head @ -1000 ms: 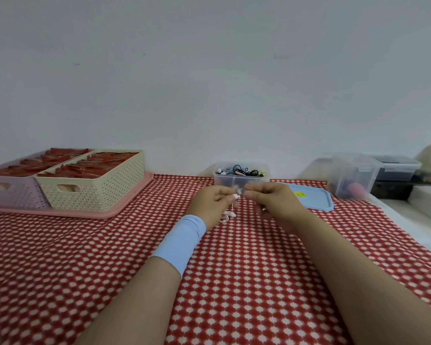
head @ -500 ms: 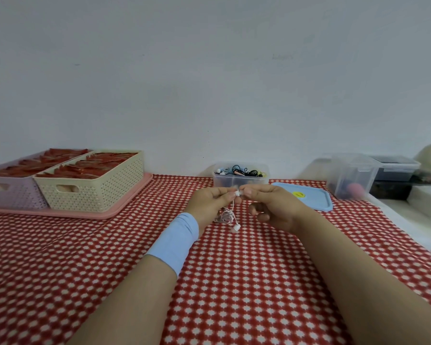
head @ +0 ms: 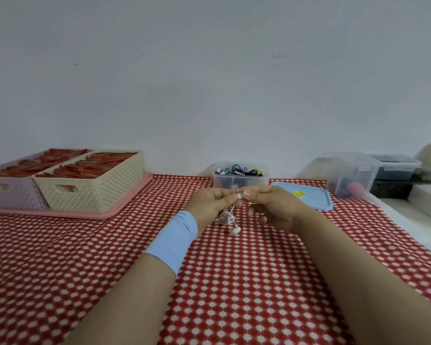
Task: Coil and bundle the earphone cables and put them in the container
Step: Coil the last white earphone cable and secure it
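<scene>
Earphone cable (head: pixel 227 217), white: pinched at its top end by left hand (head: pixel 213 202) and right hand (head: pixel 271 205); tangle hangs just below the left hand (one earbud (head: pixel 235 230) lowest), nearer than the container (head: pixel 240 181).

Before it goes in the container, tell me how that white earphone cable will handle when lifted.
Probably floppy: the white earphone cable sags in loops below the left hand, an earbud dangling. Likely light: the right hand pinches it with fingertips alone.
</scene>
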`<state>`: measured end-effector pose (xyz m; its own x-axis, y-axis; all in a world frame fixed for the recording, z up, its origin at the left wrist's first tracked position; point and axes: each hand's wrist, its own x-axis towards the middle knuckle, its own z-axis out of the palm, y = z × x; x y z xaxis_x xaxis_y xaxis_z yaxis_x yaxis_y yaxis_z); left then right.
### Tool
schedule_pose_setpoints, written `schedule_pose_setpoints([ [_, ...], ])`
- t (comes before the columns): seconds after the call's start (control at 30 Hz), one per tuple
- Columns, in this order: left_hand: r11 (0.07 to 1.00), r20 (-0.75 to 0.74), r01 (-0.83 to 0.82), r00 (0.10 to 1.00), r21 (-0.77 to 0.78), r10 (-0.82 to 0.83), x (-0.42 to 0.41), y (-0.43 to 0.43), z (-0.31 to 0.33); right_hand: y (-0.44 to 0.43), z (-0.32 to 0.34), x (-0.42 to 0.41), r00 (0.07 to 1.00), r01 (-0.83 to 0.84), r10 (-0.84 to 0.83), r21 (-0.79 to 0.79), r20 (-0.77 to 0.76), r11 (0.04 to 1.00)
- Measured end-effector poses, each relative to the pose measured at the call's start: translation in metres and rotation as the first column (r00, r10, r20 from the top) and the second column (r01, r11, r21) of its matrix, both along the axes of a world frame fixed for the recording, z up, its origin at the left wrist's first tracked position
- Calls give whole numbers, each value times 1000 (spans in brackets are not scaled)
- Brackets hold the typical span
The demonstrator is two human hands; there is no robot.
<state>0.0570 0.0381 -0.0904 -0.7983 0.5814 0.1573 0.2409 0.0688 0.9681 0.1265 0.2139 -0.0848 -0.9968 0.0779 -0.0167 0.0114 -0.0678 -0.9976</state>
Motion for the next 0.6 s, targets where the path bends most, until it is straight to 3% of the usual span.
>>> schedule_pose_setpoints([
  [0.1,998,-65,1,998,-61,-5,0,-1,-1,3,-2,-1,999,2,-3,37,35,999],
  [0.33,997,28,-48,999,56,46,2,5,-1,0,1,2,994,107,-107,-15,-33,994],
  [0.6,988,-196,-149,971,-48,137,2,7,-2,-2,1,7,985,163,-144,232,-94,959],
])
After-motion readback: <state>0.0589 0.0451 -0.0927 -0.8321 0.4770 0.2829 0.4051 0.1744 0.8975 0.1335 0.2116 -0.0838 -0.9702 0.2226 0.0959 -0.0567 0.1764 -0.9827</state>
